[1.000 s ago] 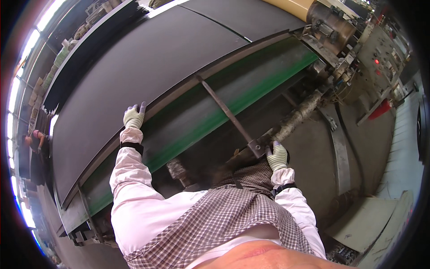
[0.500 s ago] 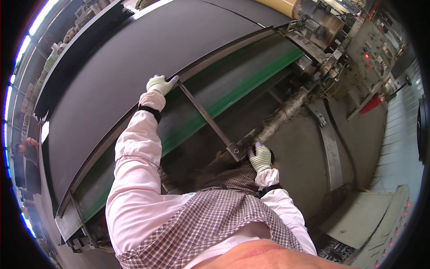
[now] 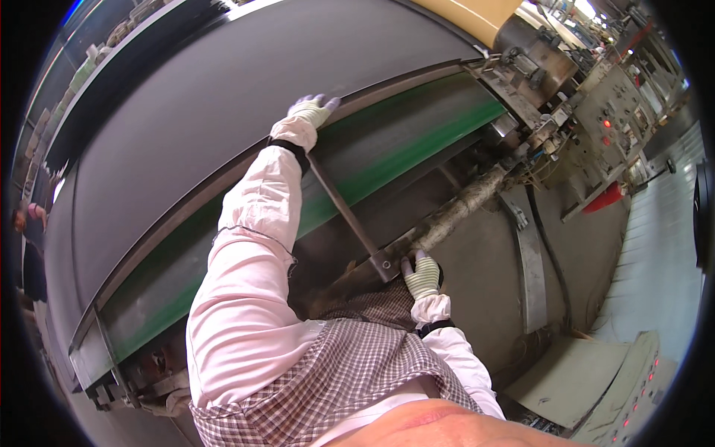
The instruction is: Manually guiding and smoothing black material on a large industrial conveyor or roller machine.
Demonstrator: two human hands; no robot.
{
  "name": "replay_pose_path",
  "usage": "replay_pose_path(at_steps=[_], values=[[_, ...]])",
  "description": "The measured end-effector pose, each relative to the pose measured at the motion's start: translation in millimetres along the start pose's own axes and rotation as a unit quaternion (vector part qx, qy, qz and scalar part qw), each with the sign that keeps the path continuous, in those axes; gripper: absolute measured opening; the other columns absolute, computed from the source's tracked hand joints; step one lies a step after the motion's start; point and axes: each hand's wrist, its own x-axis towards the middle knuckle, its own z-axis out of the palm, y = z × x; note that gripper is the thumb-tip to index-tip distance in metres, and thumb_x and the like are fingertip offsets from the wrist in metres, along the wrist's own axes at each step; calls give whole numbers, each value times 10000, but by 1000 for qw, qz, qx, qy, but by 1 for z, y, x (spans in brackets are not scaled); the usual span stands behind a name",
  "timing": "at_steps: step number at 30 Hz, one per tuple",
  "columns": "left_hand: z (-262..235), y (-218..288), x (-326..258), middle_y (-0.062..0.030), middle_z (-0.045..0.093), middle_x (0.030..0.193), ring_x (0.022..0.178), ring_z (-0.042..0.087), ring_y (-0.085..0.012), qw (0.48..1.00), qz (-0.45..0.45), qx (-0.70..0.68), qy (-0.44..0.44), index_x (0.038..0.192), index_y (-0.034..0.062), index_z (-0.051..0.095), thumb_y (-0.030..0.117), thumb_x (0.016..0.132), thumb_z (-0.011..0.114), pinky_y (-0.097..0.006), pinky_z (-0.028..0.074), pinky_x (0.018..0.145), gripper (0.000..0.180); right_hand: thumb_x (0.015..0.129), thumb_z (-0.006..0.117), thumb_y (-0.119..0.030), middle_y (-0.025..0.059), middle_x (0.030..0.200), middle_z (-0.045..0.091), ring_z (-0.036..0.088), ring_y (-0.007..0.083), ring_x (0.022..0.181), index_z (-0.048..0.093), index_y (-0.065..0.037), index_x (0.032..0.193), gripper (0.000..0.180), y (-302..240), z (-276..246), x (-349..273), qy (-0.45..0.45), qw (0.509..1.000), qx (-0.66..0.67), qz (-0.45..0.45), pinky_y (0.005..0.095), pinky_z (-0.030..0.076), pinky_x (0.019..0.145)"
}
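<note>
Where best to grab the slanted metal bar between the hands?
Probably mid-length on the bar, from above: that straight, narrow stretch is uncovered, clear of the rail at its upper end and the block at its lower end.

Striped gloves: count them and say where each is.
2. One striped glove on the left hand, at the edge of the dark sheet; the second glove on the right hand, beside the lower end of the metal rod. Any on the distant person are unclear.
</note>
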Motion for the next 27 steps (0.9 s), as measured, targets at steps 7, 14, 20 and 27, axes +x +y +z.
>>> replay_pose_path(at_steps=[7, 14, 20, 27], values=[[-58, -236, -138, -139, 291, 1517, 1425, 205, -291, 953, -292, 48, 68, 1456, 165, 345, 667, 909, 323, -432, 156, 1171, 742, 828, 639, -192, 191, 770, 613, 588, 385, 714, 591, -52, 858, 151, 9, 8, -2, 18, 1000, -14, -17, 474, 452, 646], [-90, -304, -264, -118, 468, 1403, 1306, 411, -310, 930, -331, 105, 119, 1356, 134, 494, 554, 934, 348, -418, 300, 1098, 613, 841, 629, -255, 218, 827, 610, 577, 418, 756, 575, -14, 891, 252, 24, 20, -4, 55, 997, -44, -25, 499, 446, 682], [-61, -226, -205, -148, 571, 1241, 1170, 515, -341, 946, -260, 116, 157, 1180, 82, 625, 595, 913, 385, -454, 417, 989, 626, 852, 644, -352, 296, 1056, 611, 584, 455, 973, 578, 77, 1115, 508, 40, 24, -6, 35, 995, -98, 6, 478, 467, 873], [-67, -246, -200, -138, 466, 1402, 1318, 399, -304, 964, -178, 100, 170, 1334, 145, 519, 636, 886, 431, -398, 297, 1102, 670, 849, 650, -306, 281, 1061, 607, 585, 434, 976, 569, 80, 1133, 486, 44, 22, -7, 8, 995, -90, 35, 456, 464, 878]])
